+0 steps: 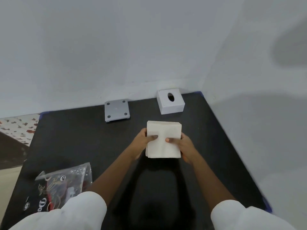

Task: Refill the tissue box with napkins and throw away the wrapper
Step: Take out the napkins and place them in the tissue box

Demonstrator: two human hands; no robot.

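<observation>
Left hand: your left hand (143,141) is closed on the left edge of the napkin stack (163,139), thumb flat across the top sheet, fingers hidden beneath.
Right hand: your right hand (182,146) clamps the stack's right edge the same way, thumb on top and pointing inward.
Arm pose: both forearms reach forward from white sleeves (83,211) and converge on the stack, which you hold above the black table (74,138).
Napkin stack: off-white, square, thick, sheets roughly aligned, with a soft crease running down the middle.
Tissue box: the white tissue box (171,102) with an oval slot on top sits beyond the stack, in the table's far right corner by the wall.
Base plate: a grey square base plate (116,112) with four round dots lies left of the box, apart from it.
Wrapper: the clear printed plastic wrapper (63,183) lies crumpled near your left sleeve.
</observation>
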